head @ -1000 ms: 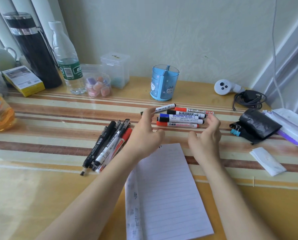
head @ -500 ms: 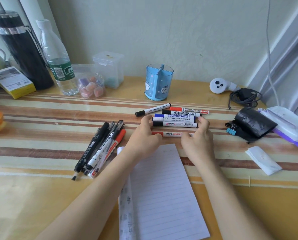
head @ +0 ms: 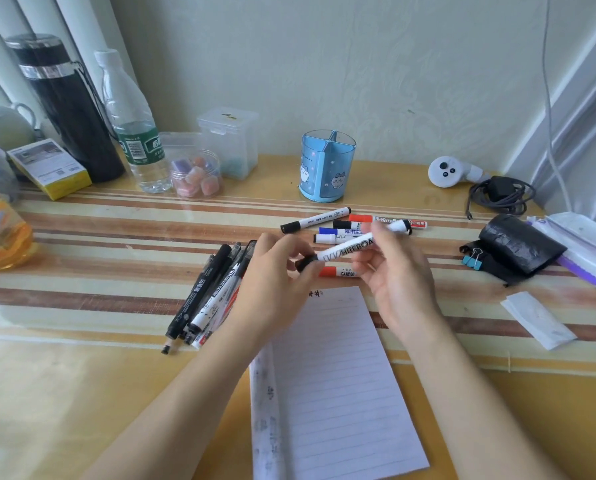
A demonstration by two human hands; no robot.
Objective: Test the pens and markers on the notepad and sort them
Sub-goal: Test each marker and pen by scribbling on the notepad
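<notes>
While the left hand (head: 276, 271) pinched the black cap end and the right hand (head: 397, 271) gripped the barrel, a white marker (head: 345, 249) sat tilted in the air just past the notepad (head: 334, 375) far edge. Other markers (head: 341, 233) lay just beyond; a pen pile (head: 213, 292) lay left of the notepad; blue holder (head: 327, 164) stood far back.

The left forearm (head: 185, 393) and right forearm (head: 480, 386) came in bare from the lower edge and angled toward each other. The left hand (head: 276, 275) was held up with its back to the camera, its fingertips pinching the black cap end of a white marker (head: 345, 250). The right hand (head: 400, 278) was raised beside it, palm turned leftward, with fingers and thumb curled round the marker's other end. The hands were near each other but apart.
</notes>
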